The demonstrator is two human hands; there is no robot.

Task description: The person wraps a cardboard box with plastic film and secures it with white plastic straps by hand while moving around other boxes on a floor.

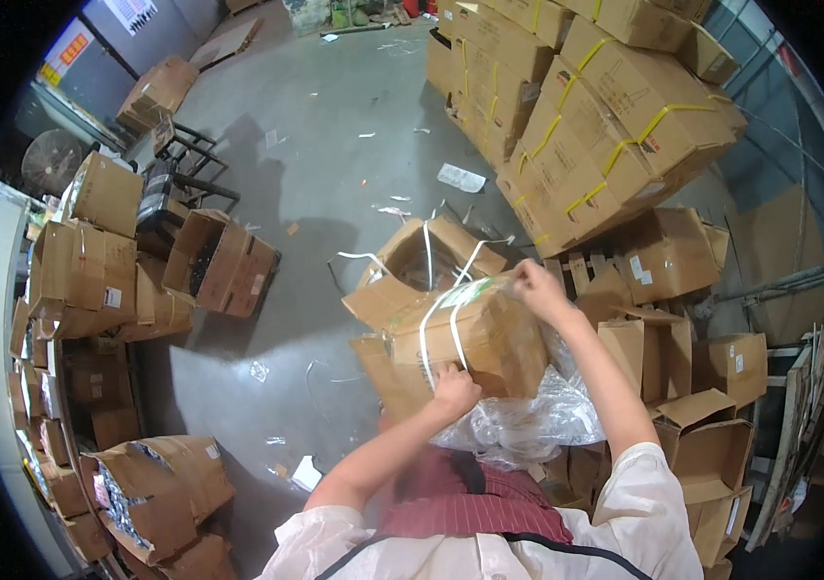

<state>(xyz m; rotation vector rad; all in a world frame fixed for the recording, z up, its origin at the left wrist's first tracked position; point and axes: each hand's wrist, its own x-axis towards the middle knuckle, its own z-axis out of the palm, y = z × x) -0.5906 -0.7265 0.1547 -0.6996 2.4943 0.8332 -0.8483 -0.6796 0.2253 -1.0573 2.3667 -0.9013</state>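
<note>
In front of me a cardboard box (499, 348) with two white packing straps (424, 338) around it is tilted, with clear film over its right side. My left hand (456, 392) is closed at the near side of the box, its fingers on a strap. At the far right corner, my right hand (536, 290) is closed in a pinch; what lies between the fingertips is too small to make out. Just beyond stands an open carton (397, 256) with its flaps up and white straps over it. Crumpled clear plastic (533, 420) hangs below the strapped box.
Tall stacks of cartons with yellow straps (615, 135) stand at the far right. Several open cartons (707, 449) crowd my right side. On the left are loaded shelves (54, 416), a filled open carton (223, 261) and a fan (51, 162). Scraps (460, 178) litter the grey floor.
</note>
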